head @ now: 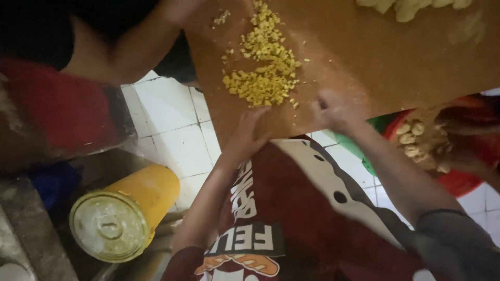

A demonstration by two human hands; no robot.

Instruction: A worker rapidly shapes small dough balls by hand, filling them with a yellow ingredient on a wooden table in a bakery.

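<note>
Left hand [249, 127] flat and spread at the near edge of the brown wooden board [375, 57], fingertips just short of the crumbly heap of chopped yellow bits [263, 65]. Right hand [336, 109] blurred on the board beside it, grip impossible to tell. Yellow cylindrical jug [125, 213] lying on white tiles.

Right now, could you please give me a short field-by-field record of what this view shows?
Surface: brown cutting board
On the board: heap of finely chopped yellow pieces; pale chunks at the far edge
Left hand: fingers at the board's near edge, below the heap
Right hand: on the board beside the heap, blurred
Right of board: red bowl of pale pieces
Left, on the floor: yellow canister lying on its side
</note>
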